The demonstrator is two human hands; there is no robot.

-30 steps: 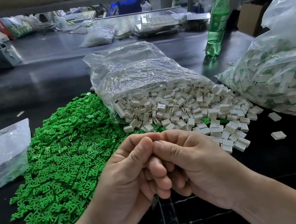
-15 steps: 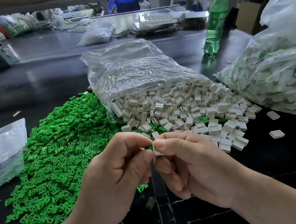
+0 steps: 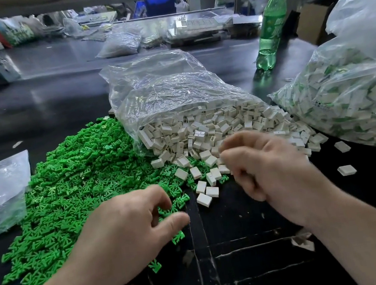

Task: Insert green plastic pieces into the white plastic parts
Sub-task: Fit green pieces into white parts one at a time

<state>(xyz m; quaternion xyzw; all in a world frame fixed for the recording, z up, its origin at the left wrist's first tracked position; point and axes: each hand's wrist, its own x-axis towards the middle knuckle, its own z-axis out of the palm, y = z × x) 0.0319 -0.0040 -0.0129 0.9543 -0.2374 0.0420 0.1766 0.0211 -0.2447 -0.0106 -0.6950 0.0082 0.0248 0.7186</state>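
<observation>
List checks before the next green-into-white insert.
1. Reach: left hand over the heap of green plastic pieces: ok.
2. Pick: green piece pinched in left hand: not ok, thumb and forefinger apart.
3. Supply: white rectangular plastic parts loose beside right hand: ok.
4. Hold: white part in right hand: cannot tell, fingers curled, blurred.
5. Bag: clear plastic bag open toward the hands: ok.

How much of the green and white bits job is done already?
Lots look done: the bag on the right holds finished-looking ones, white with green showing. Right now the left hand reaches for the green pieces, and the blurred right hand hovers by the loose white parts. Big heaps of both are left.
</observation>
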